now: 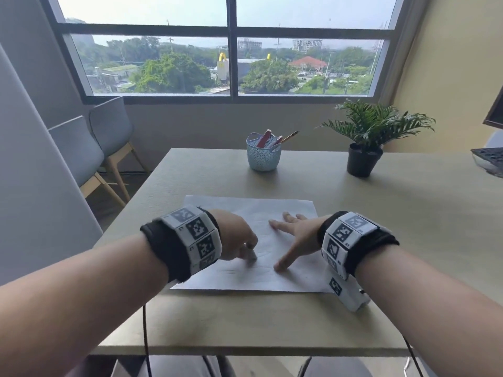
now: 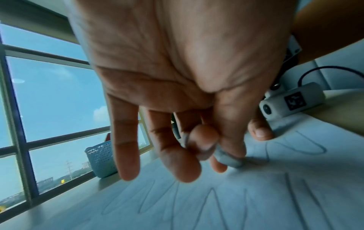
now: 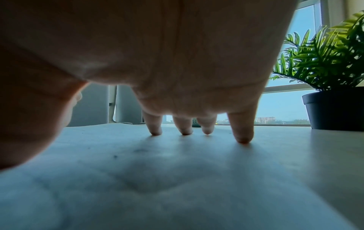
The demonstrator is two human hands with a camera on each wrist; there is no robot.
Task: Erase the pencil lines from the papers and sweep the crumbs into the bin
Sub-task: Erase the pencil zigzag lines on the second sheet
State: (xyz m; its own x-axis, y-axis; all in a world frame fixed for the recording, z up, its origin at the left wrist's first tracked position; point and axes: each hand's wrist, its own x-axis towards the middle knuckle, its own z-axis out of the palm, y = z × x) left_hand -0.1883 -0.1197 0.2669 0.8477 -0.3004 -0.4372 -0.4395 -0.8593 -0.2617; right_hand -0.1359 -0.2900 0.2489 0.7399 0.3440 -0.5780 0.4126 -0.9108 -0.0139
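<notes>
Left hand point(image 1: 236, 238): fingers curled, thumb and fingertips pinching a small, rounded grey-white eraser point(image 2: 228, 160); its lower end presses the white sheet of paper point(image 1: 294, 210). Grip tight and narrow, the eraser mostly hidden in the head view.

Right hand point(image 1: 292, 242): spread flat, fingers straight, tips and thumb pressing the sheet just right of the grip. Holds nothing.

Paper: thin, matte, rectangular, lying flat on the pale wood-grain counter point(image 1: 408, 213). Faint grey pencil lines point(image 2: 208, 202), looping and zigzag, run under and in front of the eraser; a rounded loop lies beside the right thumb. A few dark specks on the sheet near the right palm in the right wrist view.

Beyond the grip, well apart: a light blue perforated plastic basket point(image 1: 262, 153) with handles, holding a pencil and red-edged items. Farther right, a feathery green plant in a smooth black pot point(image 1: 364, 159).
</notes>
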